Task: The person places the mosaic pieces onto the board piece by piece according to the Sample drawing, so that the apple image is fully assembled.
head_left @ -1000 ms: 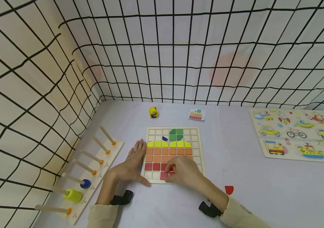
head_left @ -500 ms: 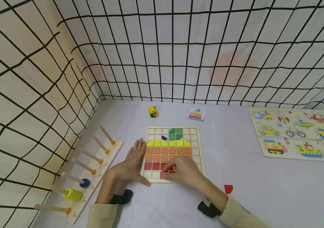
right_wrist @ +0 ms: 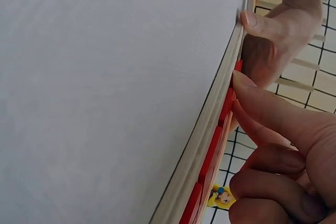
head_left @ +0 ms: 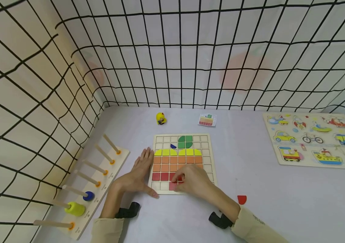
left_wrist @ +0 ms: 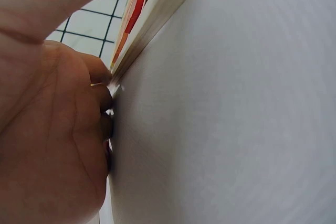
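A light wooden grid board [head_left: 207, 165] lies in the middle of the table, bearing green, yellow, orange and red tiles and one small blue piece [head_left: 173, 146]. My left hand [head_left: 137, 173] rests along the board's left edge, fingers straight and thumb spread near the front-left corner. The right hand [head_left: 195, 179] has its thumb and forefinger on a red square tile [head_left: 172, 186] in the front row, pinching it at the board. Its other fingers are curled, as the right wrist view shows. Part of the red rows is hidden beneath this hand.
A peg stand [head_left: 99, 194] with blue and yellow rings stands at left. Behind the board are a toy duck [head_left: 161, 118] and a pattern card [head_left: 207, 119]. A red rounded piece [head_left: 241, 199] lies near the right forearm; a vehicle puzzle [head_left: 303, 146] lies far right. Black netting [head_left: 187, 69] encloses the back.
The head view has shifted a little, so everything appears slightly farther left. Both hands keep their places at the board, with the right still on the same red square tile.
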Action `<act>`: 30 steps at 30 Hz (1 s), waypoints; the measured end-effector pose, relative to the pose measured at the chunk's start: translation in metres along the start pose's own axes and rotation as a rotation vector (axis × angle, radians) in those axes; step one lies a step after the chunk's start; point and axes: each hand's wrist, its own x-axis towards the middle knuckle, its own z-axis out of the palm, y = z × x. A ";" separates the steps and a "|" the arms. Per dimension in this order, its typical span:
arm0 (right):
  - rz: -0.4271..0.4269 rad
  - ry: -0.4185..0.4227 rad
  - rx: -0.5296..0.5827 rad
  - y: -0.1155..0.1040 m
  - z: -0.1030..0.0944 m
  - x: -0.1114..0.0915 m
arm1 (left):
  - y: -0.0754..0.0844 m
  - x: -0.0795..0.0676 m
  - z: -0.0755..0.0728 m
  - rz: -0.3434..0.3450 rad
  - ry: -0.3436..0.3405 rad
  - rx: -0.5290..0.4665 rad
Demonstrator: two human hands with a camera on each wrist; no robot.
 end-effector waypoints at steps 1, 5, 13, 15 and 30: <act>0.005 0.000 0.000 0.000 0.000 0.000 | 0.000 0.000 0.000 0.000 0.000 -0.001; 0.020 -0.013 -0.002 0.000 -0.002 -0.002 | 0.000 -0.001 0.001 -0.003 0.002 -0.004; 0.132 -0.060 0.091 0.015 -0.031 -0.017 | 0.000 -0.001 0.001 -0.019 -0.002 -0.002; 0.158 -0.071 0.100 0.024 -0.045 -0.024 | 0.000 -0.001 0.000 -0.024 0.003 -0.009; 0.265 -0.300 0.213 0.115 -0.110 -0.105 | 0.000 0.000 0.000 -0.009 0.001 -0.006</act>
